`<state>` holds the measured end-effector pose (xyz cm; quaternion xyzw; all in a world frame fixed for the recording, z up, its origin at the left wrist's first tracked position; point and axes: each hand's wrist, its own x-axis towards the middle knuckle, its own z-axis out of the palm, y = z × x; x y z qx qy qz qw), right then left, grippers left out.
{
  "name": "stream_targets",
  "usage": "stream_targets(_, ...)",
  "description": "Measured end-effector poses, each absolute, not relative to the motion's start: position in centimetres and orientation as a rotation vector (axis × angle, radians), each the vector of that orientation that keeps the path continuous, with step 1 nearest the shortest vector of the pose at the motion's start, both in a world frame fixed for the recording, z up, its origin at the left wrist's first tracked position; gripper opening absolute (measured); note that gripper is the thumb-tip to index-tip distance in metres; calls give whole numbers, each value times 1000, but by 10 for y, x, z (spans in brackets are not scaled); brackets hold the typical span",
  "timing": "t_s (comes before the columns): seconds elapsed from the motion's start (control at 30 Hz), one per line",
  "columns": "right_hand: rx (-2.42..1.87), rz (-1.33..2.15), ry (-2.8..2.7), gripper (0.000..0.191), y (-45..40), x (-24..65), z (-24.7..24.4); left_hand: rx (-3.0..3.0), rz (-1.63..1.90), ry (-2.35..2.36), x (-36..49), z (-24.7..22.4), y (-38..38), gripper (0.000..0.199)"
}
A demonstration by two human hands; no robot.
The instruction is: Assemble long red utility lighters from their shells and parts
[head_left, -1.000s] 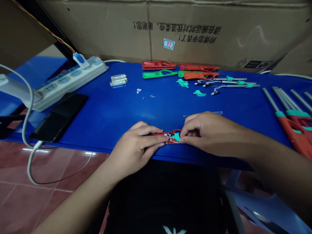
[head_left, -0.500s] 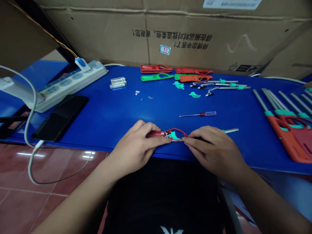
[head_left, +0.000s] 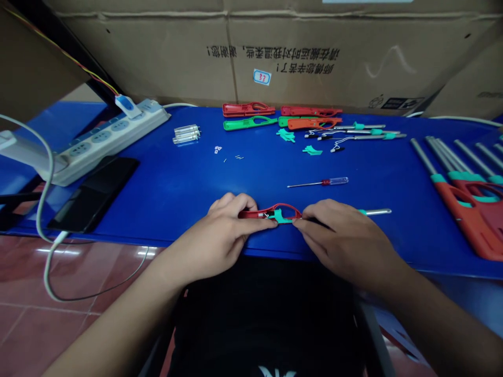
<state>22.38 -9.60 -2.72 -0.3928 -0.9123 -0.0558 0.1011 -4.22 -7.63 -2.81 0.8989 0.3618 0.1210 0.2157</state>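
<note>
Between my hands, at the table's near edge, is a red lighter shell (head_left: 251, 214) lying open. A teal trigger (head_left: 280, 216) sits in it, with a small white-and-black wired part beside the trigger. My left hand (head_left: 223, 230) is closed round the shell's left end, its thumb lying along the near edge up to the trigger. My right hand (head_left: 340, 230) pinches the right end, where a metal tube (head_left: 379, 211) with a teal collar sticks out beyond the fingers. Both palms hide parts of the shell. A screwdriver (head_left: 334, 181) with a clear handle lies just past my right hand.
Red, green and orange shell halves (head_left: 249, 123) line the back, near teal triggers (head_left: 286, 135) and wired metal tubes (head_left: 377, 132). Clear fuel tanks (head_left: 186, 133) and tiny pins (head_left: 239, 157) lie leftward. Assembled lighters (head_left: 467, 209) are at right; a phone (head_left: 94, 193) and power strip (head_left: 113, 139) at left.
The teal trigger has shifted slightly toward the near edge of the shell. Both hands keep nearly the same grip; the whole view has shifted a little.
</note>
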Motion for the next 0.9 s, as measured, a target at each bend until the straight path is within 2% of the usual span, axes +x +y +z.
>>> stream_targets(0.17,-1056,95,-2662,23,-77,234,-30,2523,320,1001,-40,-22,-67,41)
stream_targets(0.47,-953,479,-2626,23,-47,241,-24,2624,287,896,-36,-11,-45,34)
stream_targets(0.7,-950,604,-2558,23,-51,237,-23,2651,368,938,-27,-13,-43,20)
stream_targets(0.9,-973,626,-2503,23,-60,243,-21,2611,412,914,-28,-17,-40,18)
